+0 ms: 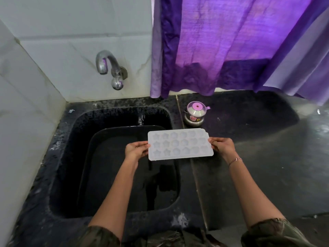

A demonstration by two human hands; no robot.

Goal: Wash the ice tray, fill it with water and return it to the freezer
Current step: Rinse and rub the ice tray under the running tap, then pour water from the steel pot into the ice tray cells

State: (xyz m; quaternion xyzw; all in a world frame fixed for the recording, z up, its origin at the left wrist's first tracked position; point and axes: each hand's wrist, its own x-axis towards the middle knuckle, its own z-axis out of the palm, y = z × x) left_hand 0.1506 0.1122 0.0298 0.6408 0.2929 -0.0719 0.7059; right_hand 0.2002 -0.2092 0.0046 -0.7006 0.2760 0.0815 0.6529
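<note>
A pale translucent ice tray (179,144) with star and flower shaped cells is held level over the right edge of the black sink (74,132). My left hand (136,150) grips its left short end and my right hand (222,145) grips its right short end. A black tub (99,138) sits inside the sink under the tray's left part. The steel tap (108,67) juts from the tiled wall at the back left, and no water runs from it.
A small steel pot with a pink-topped lid (195,113) stands on the dark counter (258,148) just behind the tray. A purple curtain (231,41) hangs over the counter's back. White tiled walls close the left side and back.
</note>
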